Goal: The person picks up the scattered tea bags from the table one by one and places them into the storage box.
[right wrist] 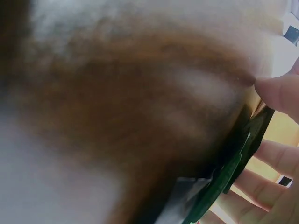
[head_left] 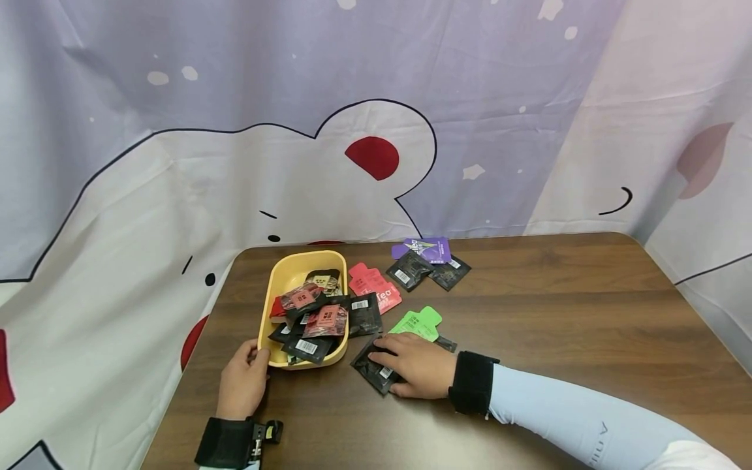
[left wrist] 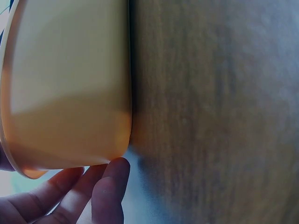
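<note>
Fingers of right hand [head_left: 418,365] lie flat on black sachet [head_left: 371,369] near table's front edge, w/ bare wood to its right. Left hand [head_left: 242,382], fingers relaxed, touches yellow tray [head_left: 271,287] rim.

Right hand [head_left: 418,365] covers most of black sachet [head_left: 371,369] beside yellow tray [head_left: 271,295] | sachet print in tray too small to read | right wrist view mostly blurred | left wrist view cuts tray off.

Head view overlooks table [head_left: 529,313], wrist views close-up
</note>
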`<state>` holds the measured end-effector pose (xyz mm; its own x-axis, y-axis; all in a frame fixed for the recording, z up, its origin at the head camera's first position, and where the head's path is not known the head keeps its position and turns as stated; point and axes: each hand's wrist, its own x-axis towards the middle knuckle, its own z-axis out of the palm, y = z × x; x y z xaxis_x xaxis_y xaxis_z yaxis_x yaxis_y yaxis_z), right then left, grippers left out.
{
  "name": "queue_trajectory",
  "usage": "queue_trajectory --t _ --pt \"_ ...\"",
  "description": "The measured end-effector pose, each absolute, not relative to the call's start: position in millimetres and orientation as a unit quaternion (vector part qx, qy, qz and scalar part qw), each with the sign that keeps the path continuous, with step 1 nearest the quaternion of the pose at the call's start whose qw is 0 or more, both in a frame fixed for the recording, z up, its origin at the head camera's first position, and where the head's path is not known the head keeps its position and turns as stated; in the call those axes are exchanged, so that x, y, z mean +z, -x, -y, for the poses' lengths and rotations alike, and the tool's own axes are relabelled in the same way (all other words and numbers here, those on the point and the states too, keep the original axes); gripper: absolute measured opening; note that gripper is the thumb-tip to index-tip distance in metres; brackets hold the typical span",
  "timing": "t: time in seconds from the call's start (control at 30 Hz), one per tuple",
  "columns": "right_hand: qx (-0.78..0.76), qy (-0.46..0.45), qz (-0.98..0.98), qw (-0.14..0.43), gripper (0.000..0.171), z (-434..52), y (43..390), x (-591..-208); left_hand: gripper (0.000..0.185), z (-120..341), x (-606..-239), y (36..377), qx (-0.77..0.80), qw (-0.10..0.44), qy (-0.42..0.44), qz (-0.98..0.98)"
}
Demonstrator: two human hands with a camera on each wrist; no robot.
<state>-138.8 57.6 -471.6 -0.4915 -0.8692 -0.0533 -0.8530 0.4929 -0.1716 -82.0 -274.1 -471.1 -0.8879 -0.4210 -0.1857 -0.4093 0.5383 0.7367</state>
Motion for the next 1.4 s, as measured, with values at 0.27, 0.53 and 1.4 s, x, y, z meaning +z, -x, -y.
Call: queue_trajectory --t 0.27,0.53,1.4 --pt "-0.061 0.494 -0.865 0.067 0.058 -58 137 -467 0.047 275 -471 82 -0.415 0.005 -0.239 0.878" --pt "-0.103 0.499 -0.860 0.007 0.042 -56 139 -470 0.047 275 -471 82 -0.416 0.000 -0.239 0.877" --pt "-0.226 0.461 -0.839 -0.181 0.019 -14 189 -402 0.046 275 -473 82 -0.416 0.017 -0.238 0.878"
